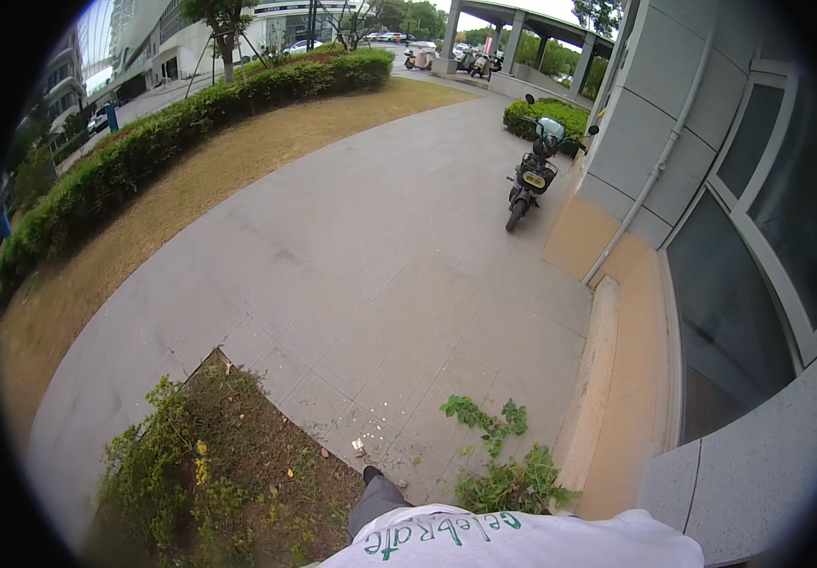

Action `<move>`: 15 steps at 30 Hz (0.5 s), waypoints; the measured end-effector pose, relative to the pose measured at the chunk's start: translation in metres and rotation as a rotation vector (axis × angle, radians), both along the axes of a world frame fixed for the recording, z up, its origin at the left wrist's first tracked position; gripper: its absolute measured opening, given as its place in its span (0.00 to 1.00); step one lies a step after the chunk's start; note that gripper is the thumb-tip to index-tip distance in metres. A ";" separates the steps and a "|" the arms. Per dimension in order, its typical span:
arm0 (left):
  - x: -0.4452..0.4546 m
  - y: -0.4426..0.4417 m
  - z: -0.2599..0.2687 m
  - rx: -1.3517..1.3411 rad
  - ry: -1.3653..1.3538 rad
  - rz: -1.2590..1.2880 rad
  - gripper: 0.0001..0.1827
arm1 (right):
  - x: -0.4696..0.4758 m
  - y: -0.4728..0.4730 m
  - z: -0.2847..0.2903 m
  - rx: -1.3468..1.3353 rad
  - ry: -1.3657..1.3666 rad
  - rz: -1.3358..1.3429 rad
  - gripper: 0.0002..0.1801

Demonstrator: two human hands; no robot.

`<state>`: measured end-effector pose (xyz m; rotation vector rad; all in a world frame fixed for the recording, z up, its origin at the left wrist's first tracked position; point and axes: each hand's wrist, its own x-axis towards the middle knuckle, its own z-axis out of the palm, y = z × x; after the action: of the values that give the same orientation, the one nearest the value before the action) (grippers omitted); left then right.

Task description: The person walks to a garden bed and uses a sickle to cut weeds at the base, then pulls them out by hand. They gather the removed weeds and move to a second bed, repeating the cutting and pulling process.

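Neither of my hands shows in the head view. Below me is my white shirt (522, 543) with green lettering, and one grey trouser leg (378, 500) ending in a dark shoe (373, 473). Just beyond the shoe, a small pale scrap (358, 444) and scattered whitish bits lie on the grey paving (380, 284). To the right of the leg, leafy green cuttings or vines (511, 483) lie on the paving by the wall, with a leafy strand (486, 422) stretching beyond them.
A planting bed (266, 440) with low shrubs borders the paving at lower left. A parked electric scooter (530, 177) stands near the building wall (653, 135). Windows (728, 312) and a drainpipe (653, 174) line the right side. A hedge (167, 128) runs along dry grass on the left.
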<state>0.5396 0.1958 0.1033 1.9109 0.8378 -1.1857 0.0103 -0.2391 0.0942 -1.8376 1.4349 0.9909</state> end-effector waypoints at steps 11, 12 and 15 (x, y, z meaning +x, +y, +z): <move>0.379 -0.224 0.136 -0.446 -0.774 -0.218 0.20 | 0.387 -0.129 0.051 0.049 -0.246 -0.382 0.26; 0.396 -0.222 0.133 -0.431 -0.718 -0.152 0.19 | 0.414 -0.142 0.048 0.057 -0.228 -0.336 0.27; 0.434 -0.199 0.099 -0.395 -0.602 0.115 0.14 | 0.498 -0.191 0.038 0.067 -0.156 -0.131 0.27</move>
<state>0.9736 -0.0035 0.2023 1.7143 0.3476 -0.5884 0.5084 -0.4304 0.1324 -1.7096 1.3918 0.8026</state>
